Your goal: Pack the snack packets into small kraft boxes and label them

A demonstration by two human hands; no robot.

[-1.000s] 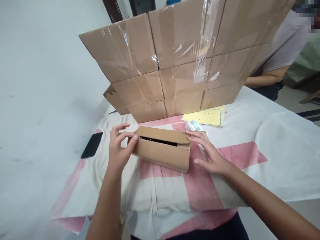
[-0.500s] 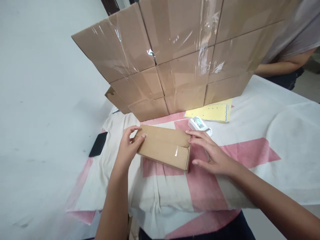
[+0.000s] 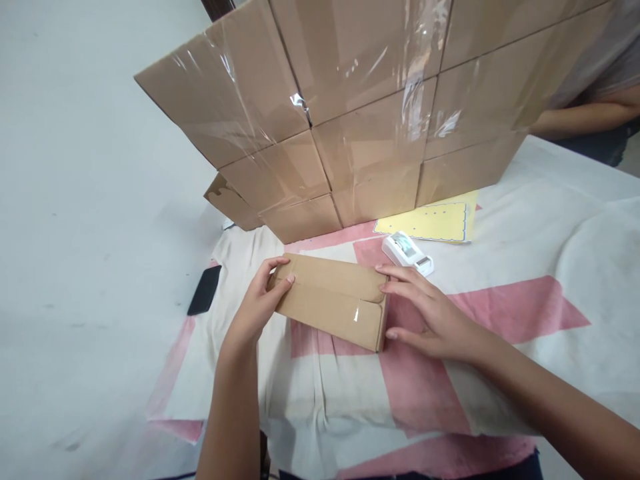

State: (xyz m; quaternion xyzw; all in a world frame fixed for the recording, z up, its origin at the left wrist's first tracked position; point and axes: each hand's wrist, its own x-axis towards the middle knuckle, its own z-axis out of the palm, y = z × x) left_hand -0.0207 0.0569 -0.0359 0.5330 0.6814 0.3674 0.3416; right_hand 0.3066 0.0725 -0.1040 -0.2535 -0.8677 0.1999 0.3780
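Note:
A flat, closed brown cardboard box lies slightly askew on the cloth, with a small shiny strip of tape near its right end. My left hand grips the left end, its thumb on top and its fingers around the far corner. At the other end, my right hand holds the box's right edge, fingertips at the far corner and thumb low by the side. Just beyond that hand sits a white handheld device with a small window.
A tall wall of taped cardboard boxes stands behind. Beneath it lies a yellow sheet. A black phone-like slab rests at the left by the white wall. Another person's arm shows at the far right. A pink-and-white cloth covers the table.
The view has shifted slightly, so most things on the table appear a little farther right. Both hands stay at the ends of the box, and my right thumb is closer to its side.

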